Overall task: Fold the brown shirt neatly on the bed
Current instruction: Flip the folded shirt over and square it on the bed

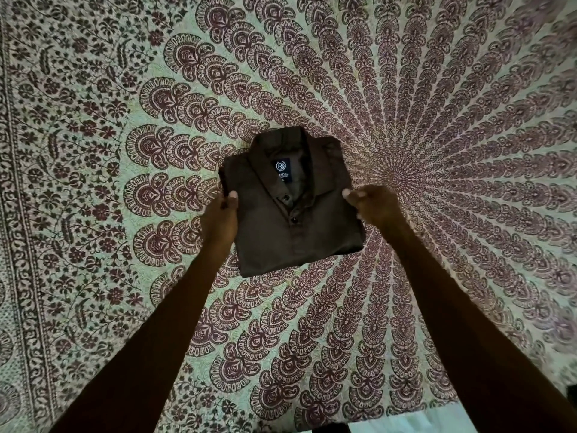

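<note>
Two bare arms reach forward over a patterned bedspread (125, 89). Between the hands, a brown shirt (290, 232) lies folded into a rectangle, collar at the far end. Left hand (220, 218) pinches its left edge, thumb on top. Right hand (374, 207) grips the right edge, fingers curled.

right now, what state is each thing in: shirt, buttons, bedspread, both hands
brown shirt: folded into a compact rectangle, front and collar facing up, on the bedspread
buttons: the two visible look fastened
bedspread: spread flat under the shirt
left hand: grips the shirt's left edge, thumb on top
right hand: grips the shirt's right edge, fingers curled round it
</note>
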